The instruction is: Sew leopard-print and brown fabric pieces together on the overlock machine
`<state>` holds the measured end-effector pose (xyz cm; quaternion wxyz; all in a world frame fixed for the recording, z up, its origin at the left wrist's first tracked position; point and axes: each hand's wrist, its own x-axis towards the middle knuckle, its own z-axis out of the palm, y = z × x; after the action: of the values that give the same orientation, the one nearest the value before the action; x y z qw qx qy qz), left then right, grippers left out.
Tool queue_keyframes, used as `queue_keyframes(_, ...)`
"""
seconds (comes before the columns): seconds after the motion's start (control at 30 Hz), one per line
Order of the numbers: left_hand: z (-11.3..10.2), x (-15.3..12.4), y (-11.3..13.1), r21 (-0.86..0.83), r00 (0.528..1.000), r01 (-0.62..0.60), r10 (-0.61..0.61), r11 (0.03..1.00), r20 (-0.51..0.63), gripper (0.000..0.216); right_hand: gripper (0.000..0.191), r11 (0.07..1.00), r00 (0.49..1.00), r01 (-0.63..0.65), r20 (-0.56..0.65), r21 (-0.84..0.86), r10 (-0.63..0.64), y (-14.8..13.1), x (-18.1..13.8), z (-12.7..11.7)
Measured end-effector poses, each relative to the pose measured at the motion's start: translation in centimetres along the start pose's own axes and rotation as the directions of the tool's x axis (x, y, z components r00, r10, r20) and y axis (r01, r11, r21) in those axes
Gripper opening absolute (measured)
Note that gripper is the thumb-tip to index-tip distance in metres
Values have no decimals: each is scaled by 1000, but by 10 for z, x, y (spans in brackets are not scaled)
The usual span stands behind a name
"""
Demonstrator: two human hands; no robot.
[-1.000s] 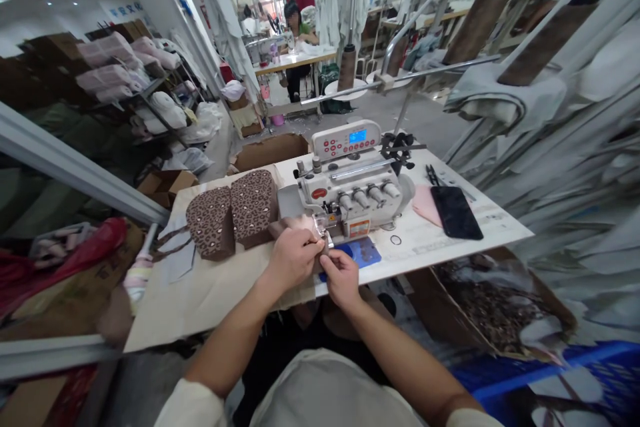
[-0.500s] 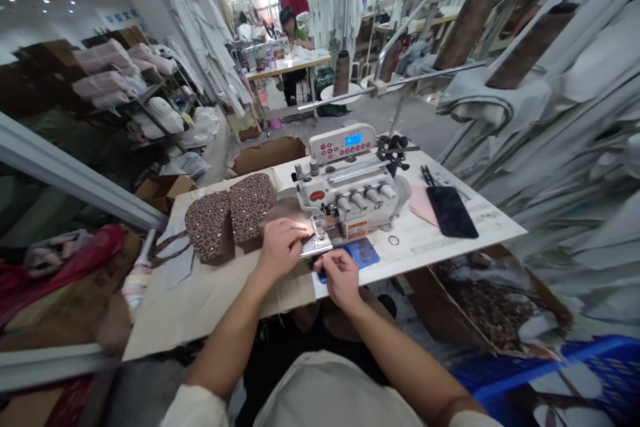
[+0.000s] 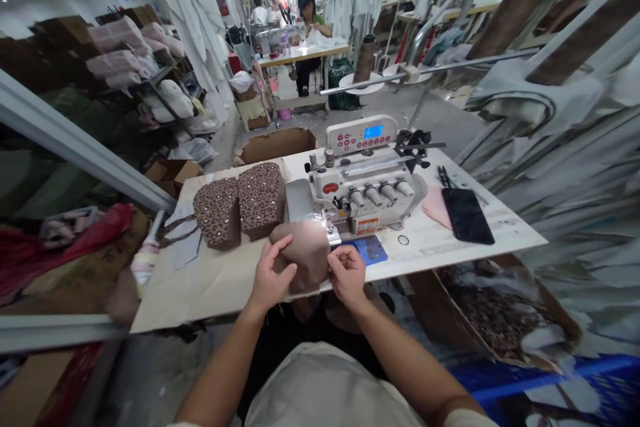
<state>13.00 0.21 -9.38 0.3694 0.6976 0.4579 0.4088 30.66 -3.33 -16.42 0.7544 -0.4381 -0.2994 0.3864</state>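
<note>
A plain brown fabric piece [image 3: 309, 250] with a rounded outline lies at the front of the white overlock sewing machine [image 3: 367, 190], its far right edge by the presser foot. My left hand [image 3: 273, 273] rests on the left side of the fabric, thumb and fingers apart. At the fabric's right edge, just below the needle area, my right hand [image 3: 349, 273] pinches it between thumb and fingers. Two leopard-print padded fabric pieces [image 3: 261, 199] stand side by side on the table to the left of the machine, the left one with a strap trailing from it.
A black phone [image 3: 467, 215], a pink cloth [image 3: 437, 205] and black thread snips [image 3: 443, 177] lie right of the machine. A carton of scraps [image 3: 505, 307] stands below the table's right edge. Thread cones [image 3: 365, 60] rise behind. A co-worker [image 3: 309, 17] sits at another machine.
The brown fabric has come from beside the needle area toward me and now shows broadly. My left hand has moved back with its fingers spread; my right hand has taken the fabric's edge.
</note>
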Motion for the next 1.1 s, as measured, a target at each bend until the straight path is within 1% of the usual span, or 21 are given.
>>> queue_keyframes(0.1,2,-14,9,226,975,-197,215,954,-58,43,25,986,987,156,38,-60,-154,-23,-14,-5)
queue_keyframes(0.17,13,-26,17,205,959,-280,284,938,9,45,19,973,952,184,273,-142,-140,-43,-27,-15)
queue_keyframes(0.2,21,-31,23,150,946,-322,311,935,93,48,15,967,891,166,449,-192,-64,-54,-33,-21)
queue_keyframes(0.27,41,-35,37,10,865,-400,374,916,334,62,10,955,663,125,739,-269,121,-70,-42,-35)
queue_keyframes(0.3,52,-33,44,-39,800,-425,396,904,451,74,8,951,565,93,802,-296,195,-75,-45,-42)
queue_keyframes(0.33,61,-29,53,-55,740,-440,397,896,543,87,10,948,529,46,812,-316,245,-77,-47,-48)
queue_keyframes(0.37,69,-25,60,-40,701,-447,378,894,605,97,14,946,563,-21,778,-324,279,-76,-48,-56)
queue_keyframes(0.4,76,-20,67,-9,691,-441,345,898,635,103,20,943,645,-105,700,-315,306,-73,-49,-64)
queue_keyframes(0.47,85,-14,74,20,716,-389,289,921,635,98,33,933,807,-284,469,-222,358,-62,-52,-86)
queue_keyframes(0.5,88,-16,73,-5,735,-347,275,938,620,90,42,922,849,-358,358,-147,387,-56,-55,-100)
queue_keyframes(0.6,91,-38,54,-112,771,-78,132,991,623,50,65,849,844,-526,152,41,515,-40,-73,-146)
queue_keyframes(0.63,91,-50,44,-108,738,80,14,991,675,40,65,813,817,-576,68,83,572,-36,-81,-161)
queue_keyframes(0.67,90,-62,33,-66,657,256,-124,964,743,34,62,773,777,-624,-12,113,629,-34,-89,-173)
queue_keyframes(0.7,89,-73,23,11,535,419,-257,908,805,32,58,736,732,-664,-85,135,676,-32,-96,-183)
queue_keyframes(0.77,87,-90,6,171,312,588,-416,791,854,34,50,681,659,-719,-175,142,732,-30,-105,-195)
queue_keyframes(0.8,86,-95,0,206,288,598,-447,775,847,34,47,677,649,-724,-199,134,734,-29,-106,-198)
queue_keyframes(0.83,86,-97,-5,205,334,567,-450,798,828,32,46,689,658,-714,-216,124,721,-28,-106,-200)
queue_keyframes(0.93,88,-93,-23,137,628,335,-330,932,704,27,48,751,710,-657,-280,67,646,-17,-99,-203)
queue_keyframes(0.97,91,-90,-31,149,680,288,-312,946,663,27,51,756,713,-653,-307,37,631,-11,-97,-204)
queue_keyframes(1.03,97,-85,-49,229,696,304,-380,925,610,30,53,721,682,-692,-359,-34,637,3,-94,-207)
queue_keyframes(1.1,102,-84,-66,316,660,377,-492,871,568,34,52,665,641,-740,-399,-97,656,17,-94,-211)
